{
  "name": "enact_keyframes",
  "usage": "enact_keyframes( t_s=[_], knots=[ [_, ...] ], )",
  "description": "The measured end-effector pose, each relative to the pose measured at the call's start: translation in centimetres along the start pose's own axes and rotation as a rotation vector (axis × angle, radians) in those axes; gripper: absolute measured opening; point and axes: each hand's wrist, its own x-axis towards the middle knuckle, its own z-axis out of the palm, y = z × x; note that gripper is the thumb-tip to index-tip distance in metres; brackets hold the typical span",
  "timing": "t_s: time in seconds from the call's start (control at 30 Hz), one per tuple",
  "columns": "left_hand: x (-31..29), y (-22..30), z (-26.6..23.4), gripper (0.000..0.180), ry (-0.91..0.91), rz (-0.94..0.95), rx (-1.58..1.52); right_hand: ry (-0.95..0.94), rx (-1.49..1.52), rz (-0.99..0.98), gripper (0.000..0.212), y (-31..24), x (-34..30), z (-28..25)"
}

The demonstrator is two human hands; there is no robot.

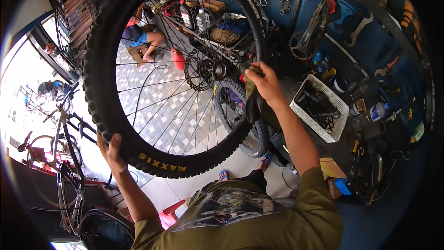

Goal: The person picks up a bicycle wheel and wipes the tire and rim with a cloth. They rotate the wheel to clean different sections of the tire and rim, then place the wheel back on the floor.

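Note:
A bicycle wheel with a knobby black tyre (102, 78) is held up in front of me, its spokes and perforated brake disc (190, 71) showing. My left hand (112, 152) grips the tyre at its lower left, thumb on the sidewall and fingers hidden behind. At the wheel's right side my right hand (264, 82) is closed on a dark olive cloth (252, 89), close to the tyre. Part of that cloth hangs below the hand, and I cannot tell whether it presses on the rubber.
A white plastic basket (340, 129) of tools stands on the cluttered bench at right, below a blue tool wall (303, 4). A second wheel (261, 141) stands behind the held one. A bicycle frame (58, 157) is at left. Another person (150, 39) sits beyond the spokes.

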Motion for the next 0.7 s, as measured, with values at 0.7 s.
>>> enact_keyframes(
  t_s=[0.7],
  knots=[
    [-4.0, 2.5, 2.2, 0.098, 0.079, -0.011, 0.053, 0.255, -0.674, -0.237, 0.030, -0.6, -1.5, 5.3]
  ],
)
